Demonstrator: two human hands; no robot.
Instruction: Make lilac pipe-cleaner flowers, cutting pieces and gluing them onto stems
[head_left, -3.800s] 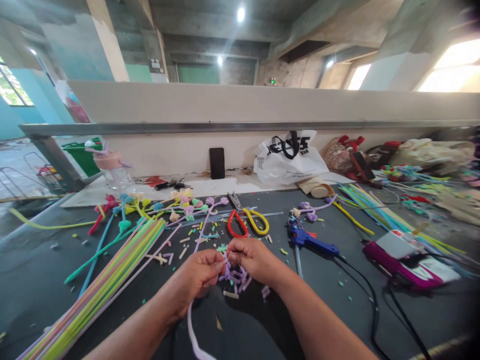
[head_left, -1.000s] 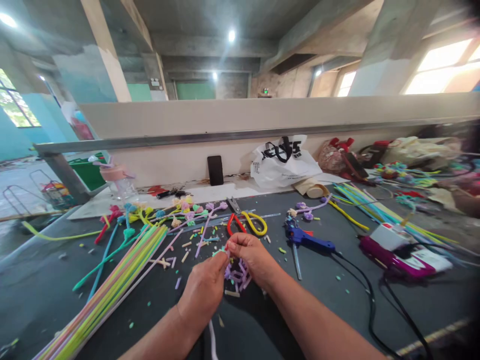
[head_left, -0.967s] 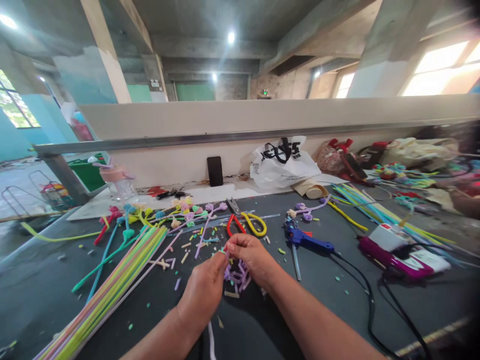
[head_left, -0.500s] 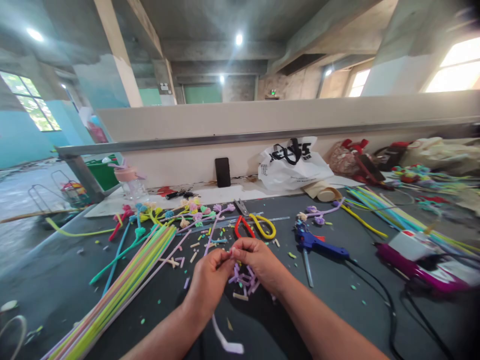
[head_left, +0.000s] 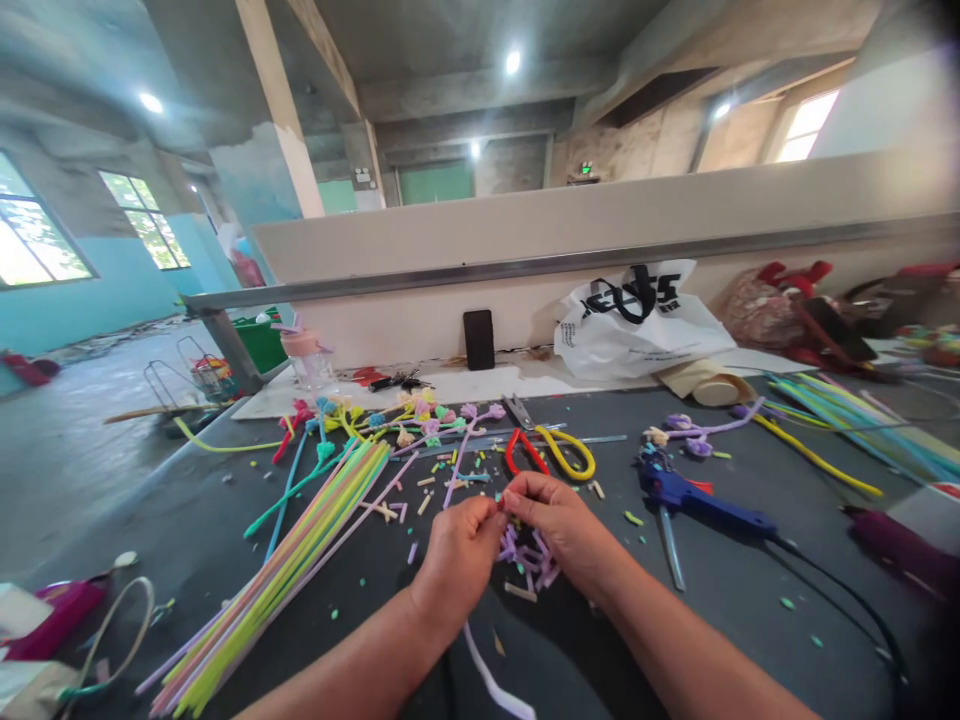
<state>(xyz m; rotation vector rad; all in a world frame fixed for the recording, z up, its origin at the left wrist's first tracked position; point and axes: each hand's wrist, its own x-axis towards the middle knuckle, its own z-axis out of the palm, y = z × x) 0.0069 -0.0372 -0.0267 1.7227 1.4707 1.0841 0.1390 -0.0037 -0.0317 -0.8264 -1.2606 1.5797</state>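
- The spot where the fingertips meet is small and partly covered by the fingers, so what is pinched there is hard to make out; a bit of lilac fuzz shows between them.
- The left hand and right hand are drawn together, thumbs and forefingers closed on a lilac pipe cleaner, whose free end trails down toward the person and is cut off by the lower edge.
- Just under the hands, touching the dark table, lies a heap of short lilac cut pieces, fuzzy and stubby.
- Just beyond the hands sit scissors with one red and one yellow loop handle.
- To the right lies a blue glue gun, its black cord running off toward the lower right corner.
- To the left a long bundle of pastel pipe cleaners runs slantwise, thin and straight.
- Farther back lie finished flower stems in mixed colours, small fluffy heads on bent stalks.
- Against the back wall stand a black phone, upright, and a crumpled white plastic bag.
- Things at the right edge are blurred.
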